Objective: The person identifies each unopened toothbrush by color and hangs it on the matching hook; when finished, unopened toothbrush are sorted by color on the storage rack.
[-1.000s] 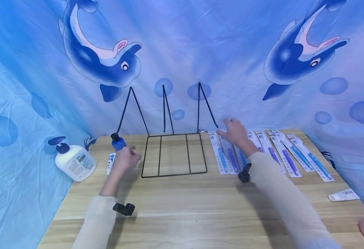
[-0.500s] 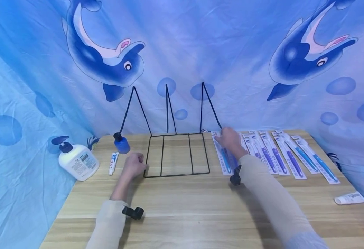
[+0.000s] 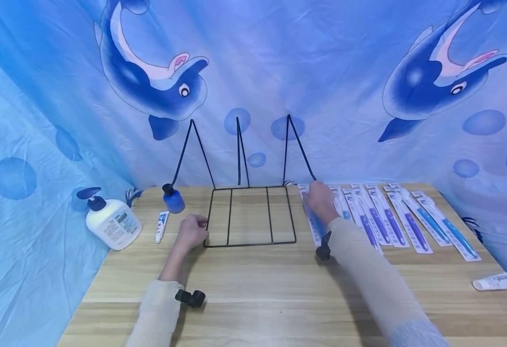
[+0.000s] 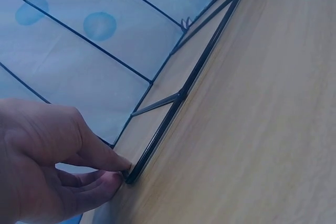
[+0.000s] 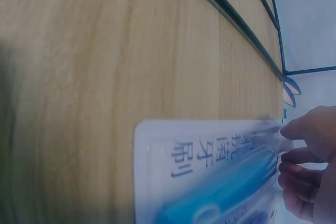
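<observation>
black wire rack [image 3: 250,216]: left hand [image 3: 191,232] now pinches its front-left corner, having left the blue bottle [image 3: 173,198]; right hand [image 3: 321,201] fingers now grip a packaged toothbrush [image 3: 314,222] near the worktop's back edge.

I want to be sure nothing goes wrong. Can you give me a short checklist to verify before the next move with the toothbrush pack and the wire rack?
1. Left hand grips the wire rack at its front left corner: ok.
2. Right hand pinches the leftmost toothbrush pack: ok, fingers on its far end.
3. Pack lifted off the table: cannot tell.
4. Rack base empty: ok.
5. Blue bottle apart from the rack: ok.
6. Other toothbrush packs lie flat in a row: ok.
</observation>
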A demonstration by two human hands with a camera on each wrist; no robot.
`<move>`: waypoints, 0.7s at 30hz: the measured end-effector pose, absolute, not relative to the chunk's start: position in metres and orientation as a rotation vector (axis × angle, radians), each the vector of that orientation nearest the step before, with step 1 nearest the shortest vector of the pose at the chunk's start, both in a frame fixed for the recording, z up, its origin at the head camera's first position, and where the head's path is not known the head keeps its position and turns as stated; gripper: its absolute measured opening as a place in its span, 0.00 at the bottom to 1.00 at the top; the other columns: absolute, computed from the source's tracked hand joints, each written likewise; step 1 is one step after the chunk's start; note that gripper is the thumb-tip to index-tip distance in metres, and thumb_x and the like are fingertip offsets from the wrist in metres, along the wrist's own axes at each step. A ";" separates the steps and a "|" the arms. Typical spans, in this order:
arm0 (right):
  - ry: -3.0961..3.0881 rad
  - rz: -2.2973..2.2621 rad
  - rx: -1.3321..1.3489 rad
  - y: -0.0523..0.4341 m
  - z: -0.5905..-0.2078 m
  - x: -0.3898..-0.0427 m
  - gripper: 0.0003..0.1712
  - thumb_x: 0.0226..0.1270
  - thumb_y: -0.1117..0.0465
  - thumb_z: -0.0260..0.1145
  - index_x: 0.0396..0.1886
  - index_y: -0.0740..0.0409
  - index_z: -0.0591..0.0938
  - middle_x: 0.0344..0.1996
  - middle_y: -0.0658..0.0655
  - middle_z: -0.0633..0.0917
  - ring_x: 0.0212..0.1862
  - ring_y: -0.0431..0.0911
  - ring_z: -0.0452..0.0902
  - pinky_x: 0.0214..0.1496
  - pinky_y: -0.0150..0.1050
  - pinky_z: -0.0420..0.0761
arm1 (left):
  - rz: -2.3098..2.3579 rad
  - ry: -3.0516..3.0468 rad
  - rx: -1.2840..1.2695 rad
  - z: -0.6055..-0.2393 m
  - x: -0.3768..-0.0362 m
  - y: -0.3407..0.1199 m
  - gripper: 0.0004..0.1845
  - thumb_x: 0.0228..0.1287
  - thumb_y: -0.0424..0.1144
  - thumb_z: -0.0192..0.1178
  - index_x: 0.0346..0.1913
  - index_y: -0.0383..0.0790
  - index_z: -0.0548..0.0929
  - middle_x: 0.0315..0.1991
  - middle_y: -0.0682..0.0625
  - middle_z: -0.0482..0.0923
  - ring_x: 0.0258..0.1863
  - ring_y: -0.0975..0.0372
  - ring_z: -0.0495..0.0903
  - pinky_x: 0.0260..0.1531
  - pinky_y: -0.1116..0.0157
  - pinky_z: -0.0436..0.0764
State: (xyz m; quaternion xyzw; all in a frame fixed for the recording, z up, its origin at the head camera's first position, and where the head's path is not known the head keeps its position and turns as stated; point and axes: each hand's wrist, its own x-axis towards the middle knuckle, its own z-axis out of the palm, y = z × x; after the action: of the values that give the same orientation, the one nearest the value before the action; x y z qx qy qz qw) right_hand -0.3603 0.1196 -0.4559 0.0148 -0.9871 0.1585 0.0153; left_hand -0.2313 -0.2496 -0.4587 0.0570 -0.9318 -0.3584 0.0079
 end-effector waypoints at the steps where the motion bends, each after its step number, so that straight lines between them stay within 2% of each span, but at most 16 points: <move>1: -3.068 0.493 0.044 0.120 -0.456 -0.360 0.16 0.68 0.56 0.62 0.24 0.60 0.77 0.25 0.59 0.79 0.26 0.51 0.76 0.21 0.41 0.74 | -1.117 -2.912 0.174 -0.459 -0.231 -0.249 0.27 0.44 0.22 0.58 0.54 0.22 0.80 0.42 0.37 0.83 0.44 0.48 0.79 0.44 0.53 0.81; 14: -2.931 0.647 0.076 0.119 -0.436 -0.344 0.15 0.71 0.57 0.59 0.25 0.62 0.77 0.21 0.60 0.79 0.22 0.50 0.75 0.19 0.38 0.72 | -1.103 -2.907 0.170 -0.461 -0.231 -0.246 0.27 0.44 0.22 0.57 0.54 0.22 0.81 0.41 0.38 0.83 0.46 0.46 0.80 0.47 0.51 0.80; 21: -2.752 0.843 0.093 0.120 -0.409 -0.328 0.11 0.67 0.59 0.63 0.33 0.64 0.79 0.23 0.60 0.80 0.22 0.50 0.75 0.20 0.40 0.74 | -1.120 -2.909 0.177 -0.461 -0.232 -0.249 0.27 0.45 0.22 0.58 0.54 0.22 0.80 0.41 0.38 0.83 0.46 0.46 0.80 0.48 0.50 0.80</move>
State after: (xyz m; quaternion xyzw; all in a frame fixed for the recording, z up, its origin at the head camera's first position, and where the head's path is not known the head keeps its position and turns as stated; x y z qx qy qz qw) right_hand -0.3285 0.1196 -0.4089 0.0321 -0.9475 0.2903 0.1305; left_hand -0.2316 -0.2487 -0.4608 0.0567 -0.9317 -0.3588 0.0095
